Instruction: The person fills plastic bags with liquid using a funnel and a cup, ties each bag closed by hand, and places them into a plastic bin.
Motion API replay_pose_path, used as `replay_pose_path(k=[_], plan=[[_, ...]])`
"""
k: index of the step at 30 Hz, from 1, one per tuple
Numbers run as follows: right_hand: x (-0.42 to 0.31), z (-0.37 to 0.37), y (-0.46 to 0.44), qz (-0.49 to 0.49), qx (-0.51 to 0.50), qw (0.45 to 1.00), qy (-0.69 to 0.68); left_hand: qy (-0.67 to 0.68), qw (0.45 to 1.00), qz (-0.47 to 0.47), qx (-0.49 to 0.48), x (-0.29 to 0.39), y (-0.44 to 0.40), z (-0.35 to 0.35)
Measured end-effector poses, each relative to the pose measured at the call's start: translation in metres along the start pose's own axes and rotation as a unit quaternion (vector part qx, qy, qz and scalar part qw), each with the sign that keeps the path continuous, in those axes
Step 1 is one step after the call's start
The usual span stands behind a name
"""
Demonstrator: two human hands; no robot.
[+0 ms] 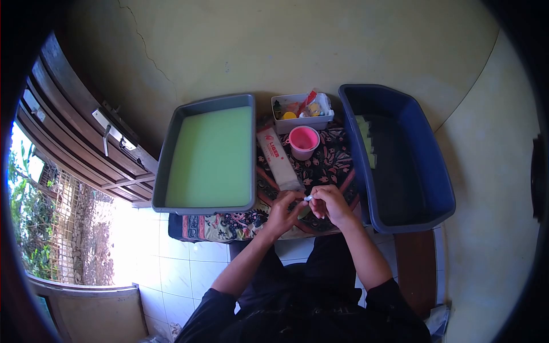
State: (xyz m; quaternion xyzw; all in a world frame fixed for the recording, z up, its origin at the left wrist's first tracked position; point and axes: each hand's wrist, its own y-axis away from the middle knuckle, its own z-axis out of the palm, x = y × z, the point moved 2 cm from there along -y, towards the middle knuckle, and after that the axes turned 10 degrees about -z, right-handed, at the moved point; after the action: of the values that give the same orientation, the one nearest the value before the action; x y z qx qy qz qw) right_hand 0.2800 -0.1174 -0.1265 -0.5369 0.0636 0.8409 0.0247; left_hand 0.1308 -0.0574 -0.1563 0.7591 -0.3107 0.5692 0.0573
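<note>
My left hand point(283, 212) and my right hand point(330, 206) meet at the front of the cloth-covered table, fingers pinched together. Between their fingertips is a small whitish, shiny piece point(309, 198), too small to name. Just below the fingers shows a pale green bit point(304, 212), partly hidden by my left hand. Right behind my hands lies a long white plastic packet point(277, 158) with red print. A pink cup point(303, 140) stands beyond it.
To the left is a grey tray point(253, 154) of pale green liquid. A deep dark-blue tub point(409, 166) stands right, with green strips point(366, 141) along its left side. A white basket point(305, 121) of small items sits behind the cup. A door point(86, 123) stands open far left.
</note>
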Motion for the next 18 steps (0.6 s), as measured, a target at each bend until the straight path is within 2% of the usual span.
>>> replay_pose_path(k=[4, 5, 6, 7, 9, 12, 18], plan=[[0.003, -0.009, 0.002, -0.030, -0.010, 0.998, 0.060, -0.001, 1.000, -0.003, -0.002, 0.000, -0.003, 0.003], [-0.003, -0.004, 0.004, -0.037, -0.011, 0.993, 0.116, 0.000, 1.000, -0.003, -0.004, 0.001, -0.004, 0.004], [-0.006, -0.002, 0.004, -0.044, -0.012, 0.984, 0.171, 0.000, 1.000, 0.014, -0.009, 0.004, -0.006, 0.004], [-0.004, -0.004, 0.005, -0.045, -0.011, 0.984, 0.171, -0.002, 0.999, 0.031, -0.014, 0.006, -0.007, 0.004], [0.001, -0.010, 0.002, -0.097, -0.028, 0.942, 0.321, -0.005, 0.999, 0.050, -0.014, 0.008, -0.009, 0.006], [-0.009, -0.004, 0.004, -0.065, -0.006, 0.914, 0.400, -0.016, 0.997, 0.070, -0.008, 0.009, -0.007, 0.009], [-0.002, -0.003, 0.004, -0.128, -0.003, 0.909, 0.396, -0.039, 0.996, 0.084, 0.017, 0.003, -0.007, 0.006]])
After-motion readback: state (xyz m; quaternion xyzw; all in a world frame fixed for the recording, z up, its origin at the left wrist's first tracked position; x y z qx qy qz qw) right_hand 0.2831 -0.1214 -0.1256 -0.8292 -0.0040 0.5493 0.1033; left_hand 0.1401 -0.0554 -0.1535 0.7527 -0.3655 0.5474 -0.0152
